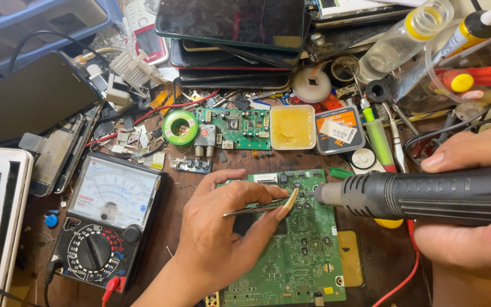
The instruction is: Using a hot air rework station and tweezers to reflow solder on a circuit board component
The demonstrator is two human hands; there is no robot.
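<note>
My left hand (223,227) pinches metal tweezers (259,208), their tips resting on the upper part of a large green circuit board (296,256) lying on the wooden bench. My right hand (473,199) grips a black hot-air gun (421,196) held level. Its metal nozzle (328,193) points left at the board, just to the right of the tweezer tips.
A black analog multimeter (106,222) lies left of the board. Behind it sit a smaller green circuit board (237,128), a green solder spool (180,128), a tub of yellow flux (292,127) and a stack of phones (231,40). Bottles and tools crowd the back right.
</note>
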